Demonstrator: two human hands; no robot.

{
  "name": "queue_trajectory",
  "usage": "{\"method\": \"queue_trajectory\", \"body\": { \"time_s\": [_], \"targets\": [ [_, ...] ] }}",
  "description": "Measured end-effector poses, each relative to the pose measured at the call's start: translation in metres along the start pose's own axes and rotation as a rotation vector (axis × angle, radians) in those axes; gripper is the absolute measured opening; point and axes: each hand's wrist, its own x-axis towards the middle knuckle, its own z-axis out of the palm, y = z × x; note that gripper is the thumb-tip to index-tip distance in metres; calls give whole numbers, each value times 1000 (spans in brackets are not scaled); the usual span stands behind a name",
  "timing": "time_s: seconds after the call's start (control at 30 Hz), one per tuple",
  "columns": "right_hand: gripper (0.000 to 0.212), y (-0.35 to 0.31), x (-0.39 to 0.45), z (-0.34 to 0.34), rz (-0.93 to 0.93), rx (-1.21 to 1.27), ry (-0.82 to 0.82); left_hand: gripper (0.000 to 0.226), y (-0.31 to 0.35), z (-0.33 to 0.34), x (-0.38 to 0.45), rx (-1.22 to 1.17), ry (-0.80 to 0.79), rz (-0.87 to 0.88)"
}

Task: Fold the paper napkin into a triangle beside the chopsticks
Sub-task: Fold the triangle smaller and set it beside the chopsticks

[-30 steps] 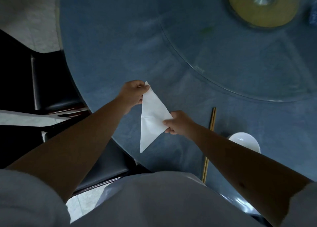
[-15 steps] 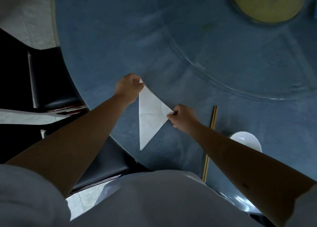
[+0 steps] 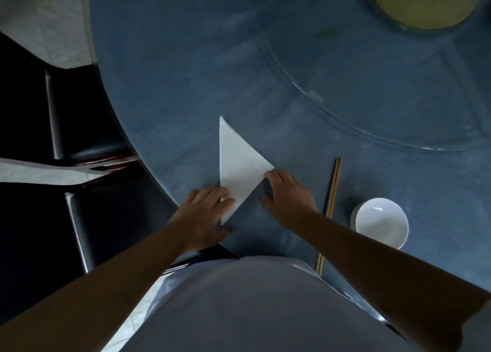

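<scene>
No legible text; only a blurred etched mark on the glass turntable [image 3: 398,91]

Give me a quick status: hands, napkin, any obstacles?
Left hand and right hand flat, open, pressing napkin corners. White paper napkin folded into triangle on blue table, left of wooden chopsticks. Nothing in the way.

A round blue bench [image 3: 170,67] carries a triangular white napkin [image 3: 239,171], wooden chopsticks [image 3: 332,192], a white bowl [image 3: 381,223] and a glass turntable [image 3: 398,86].
</scene>
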Motion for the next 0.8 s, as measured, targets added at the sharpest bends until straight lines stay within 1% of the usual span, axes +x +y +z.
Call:
{"method": "queue_trajectory", "body": {
  "time_s": [0.17, 0.23, 0.33, 0.5, 0.6, 0.8],
  "targets": [
    [47, -4, -6, 3, -36, -54, -37, 57, 1, 0, 3, 45, 26, 8],
    [52, -8, -6, 0, -83, -111, -69, 47, 0, -3, 5, 67, 30, 40],
    [55, -14, -5, -4, -217, -242, -109, 30, 0, -8, 6, 42, 78, 50],
    [52, -17, -4, -10, -304, -366, -87, 40, -4, -9, 3, 26, 89, 74],
    [55, -17, -4, -12, -313, -390, -88, 39, -5, -9, 3, 25, 124, 51],
    [58, -17, -6, -10, -269, -386, -105, 21, -3, -9, 10, -26, 179, 12]
  ]
}}
